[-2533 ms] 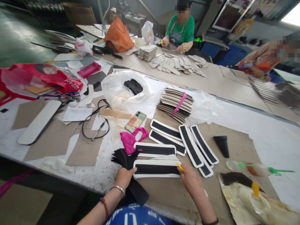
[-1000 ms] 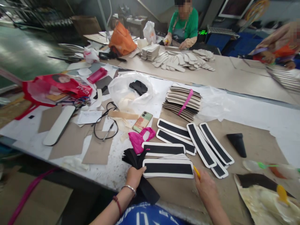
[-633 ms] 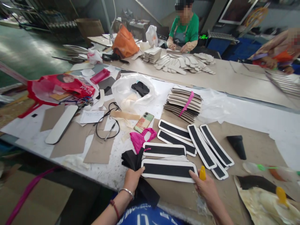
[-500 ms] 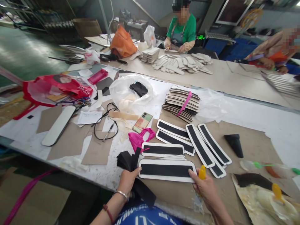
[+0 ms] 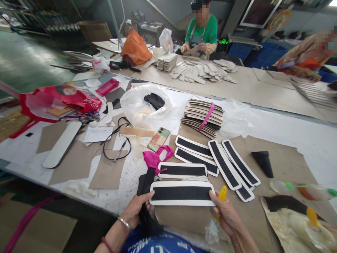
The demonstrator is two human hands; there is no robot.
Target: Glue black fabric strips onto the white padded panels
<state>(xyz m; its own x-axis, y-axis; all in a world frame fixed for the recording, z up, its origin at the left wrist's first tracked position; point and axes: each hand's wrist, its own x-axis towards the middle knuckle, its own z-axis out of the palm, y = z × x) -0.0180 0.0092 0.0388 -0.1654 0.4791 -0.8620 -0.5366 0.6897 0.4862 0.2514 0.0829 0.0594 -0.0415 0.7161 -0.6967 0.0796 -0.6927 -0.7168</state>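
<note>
1. The panel [image 5: 181, 183] is on the near side of the phone [image 5: 158, 139] and a little to its right, spanned between both hands. Whether anything supports it from beneath cannot be told.
2. The left hand [image 5: 134, 207] pinches the panel's left end, thumb on top. Light pressure on the white margin, off the black strip [image 5: 181, 194], would likely serve best.
3. The right hand [image 5: 226, 211] grips the opposite end, with a yellow tool [image 5: 222, 194] clasped in the same hand. Its thumb appears to reach the strip's end, so a slip there might rub that edge.
4. Even support at both ends should hold the panel level; squeezing inward could bow it, since it looks thin.
5. Black pieces [image 5: 145, 181] crowd the left hand, nearer the person than the phone. Whether those fingers hold any cannot be told, so care against snagging makes sense.
6. Loose panels [image 5: 224, 164] lie near the phone, to its right and near sides; small movements would avoid disturbing them.
</note>
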